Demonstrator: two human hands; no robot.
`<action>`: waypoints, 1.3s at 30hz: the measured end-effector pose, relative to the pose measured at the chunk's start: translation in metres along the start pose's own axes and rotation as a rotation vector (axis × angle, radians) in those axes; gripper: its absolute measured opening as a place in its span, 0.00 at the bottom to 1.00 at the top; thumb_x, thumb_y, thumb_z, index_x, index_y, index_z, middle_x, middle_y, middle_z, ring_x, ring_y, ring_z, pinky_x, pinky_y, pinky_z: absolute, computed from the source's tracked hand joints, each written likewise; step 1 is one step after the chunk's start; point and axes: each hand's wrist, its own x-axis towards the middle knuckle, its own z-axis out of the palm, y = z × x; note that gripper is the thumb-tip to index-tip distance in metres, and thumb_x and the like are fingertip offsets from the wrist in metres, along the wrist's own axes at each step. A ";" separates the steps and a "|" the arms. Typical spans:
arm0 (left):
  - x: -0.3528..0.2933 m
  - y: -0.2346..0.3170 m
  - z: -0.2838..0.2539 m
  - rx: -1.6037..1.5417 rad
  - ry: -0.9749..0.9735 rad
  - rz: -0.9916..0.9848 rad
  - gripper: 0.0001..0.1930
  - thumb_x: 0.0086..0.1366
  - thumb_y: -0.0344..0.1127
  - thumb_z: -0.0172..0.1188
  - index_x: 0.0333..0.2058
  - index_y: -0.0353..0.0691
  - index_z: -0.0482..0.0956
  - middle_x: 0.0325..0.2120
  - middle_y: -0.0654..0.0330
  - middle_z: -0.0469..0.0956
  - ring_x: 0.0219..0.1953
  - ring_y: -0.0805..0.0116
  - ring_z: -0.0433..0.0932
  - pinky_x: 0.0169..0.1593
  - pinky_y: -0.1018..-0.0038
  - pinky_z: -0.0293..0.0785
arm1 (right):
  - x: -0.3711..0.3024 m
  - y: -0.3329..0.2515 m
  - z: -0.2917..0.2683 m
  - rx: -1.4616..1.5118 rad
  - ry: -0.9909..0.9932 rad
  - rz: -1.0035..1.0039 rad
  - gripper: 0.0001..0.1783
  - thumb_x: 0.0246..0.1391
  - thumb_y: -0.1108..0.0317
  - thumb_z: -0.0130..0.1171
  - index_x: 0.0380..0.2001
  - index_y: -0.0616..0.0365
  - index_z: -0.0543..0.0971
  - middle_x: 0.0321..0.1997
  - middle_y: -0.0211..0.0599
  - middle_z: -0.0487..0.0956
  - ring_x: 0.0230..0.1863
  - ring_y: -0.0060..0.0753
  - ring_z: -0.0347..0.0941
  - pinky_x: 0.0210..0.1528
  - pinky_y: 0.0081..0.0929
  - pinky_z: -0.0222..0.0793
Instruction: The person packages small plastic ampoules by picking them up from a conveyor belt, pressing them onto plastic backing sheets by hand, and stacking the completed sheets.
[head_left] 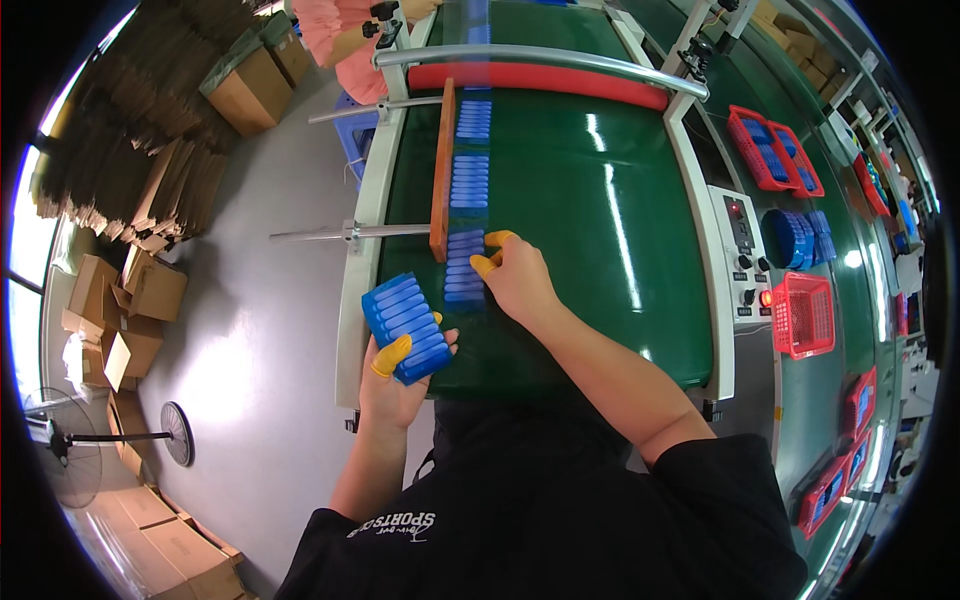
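My left hand [398,375] holds a stack of blue packs of slim tubes [407,325], tilted, beside the near left corner of the green conveyor belt [570,200]. Its thumb, in a yellow finger cot, presses on the top face. On the belt, my right hand [517,275] has its curled, yellow-tipped thumb and forefinger at the right edge of a blue pack of tubes [465,265]. More blue packs [470,180] lie in a line beyond it, along an orange-brown guide bar [443,170]. Parts of the right fingers are hidden behind that hand.
A red roller [540,85] and metal bar [540,57] cross the belt. At right are a control box [740,255], red baskets [803,315] and loose blue packs [800,238]. Someone in pink [350,50] is at the far left. Cardboard boxes [110,310] and a fan [65,440] stand left.
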 end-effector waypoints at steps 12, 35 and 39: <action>-0.001 0.000 -0.001 -0.048 0.016 -0.014 0.27 0.60 0.30 0.57 0.57 0.35 0.61 0.47 0.45 0.72 0.47 0.40 0.76 0.50 0.54 0.75 | 0.013 0.006 -0.014 -0.051 0.056 -0.019 0.24 0.50 0.61 0.64 0.45 0.69 0.75 0.31 0.46 0.78 0.31 0.40 0.77 0.33 0.33 0.71; 0.006 -0.008 0.009 0.082 0.064 0.000 0.24 0.61 0.26 0.57 0.56 0.37 0.64 0.47 0.52 0.74 0.47 0.52 0.78 0.49 0.59 0.77 | -0.021 0.012 -0.024 0.505 -0.156 0.121 0.20 0.51 0.69 0.63 0.46 0.69 0.73 0.23 0.31 0.76 0.19 0.19 0.67 0.21 0.21 0.63; 0.005 -0.006 0.007 0.072 0.098 0.052 0.22 0.61 0.25 0.57 0.53 0.35 0.64 0.44 0.53 0.74 0.44 0.55 0.78 0.49 0.57 0.77 | -0.025 0.018 -0.014 0.130 -0.005 -0.031 0.23 0.50 0.68 0.64 0.46 0.71 0.73 0.23 0.37 0.77 0.19 0.28 0.71 0.25 0.27 0.68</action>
